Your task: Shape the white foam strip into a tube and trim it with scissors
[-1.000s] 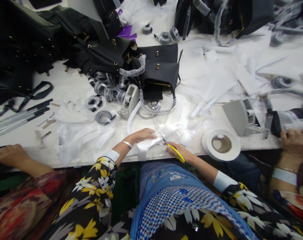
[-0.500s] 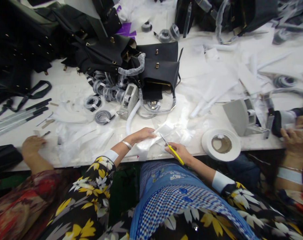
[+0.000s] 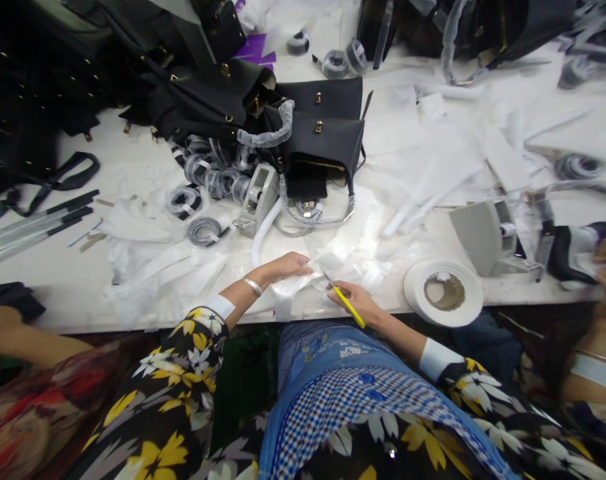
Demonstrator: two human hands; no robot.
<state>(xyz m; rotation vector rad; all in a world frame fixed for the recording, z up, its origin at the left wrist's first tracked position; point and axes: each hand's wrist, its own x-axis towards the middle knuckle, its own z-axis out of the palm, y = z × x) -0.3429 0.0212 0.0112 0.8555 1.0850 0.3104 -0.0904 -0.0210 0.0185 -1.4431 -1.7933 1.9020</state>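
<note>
My left hand (image 3: 285,265) pinches the edge of a thin white sheet (image 3: 295,285) near the front edge of the table. In my right hand (image 3: 359,301) is a pair of yellow-handled scissors (image 3: 351,309), its metal tip pointing up and left at the sheet. The tip lies at or very close to the sheet; whether the blades are parted is too small to tell. More crumpled white sheeting (image 3: 370,263) lies just beyond both hands. To the right of my right hand, a large white roll (image 3: 415,297) lies flat at the table edge.
A grey tape dispenser (image 3: 259,197) stands beyond my left hand, another dispenser (image 3: 475,233) to the right. Black handbags (image 3: 327,140) and wrapped strap coils (image 3: 204,231) lie further back. Co-workers' arms are at the left (image 3: 37,337) and right (image 3: 600,327).
The scissors' tip has shifted slightly down towards the sheet. The left co-worker's hand has drawn back left off the table; the right co-worker's hands have moved further right. My left hand keeps its grip.
</note>
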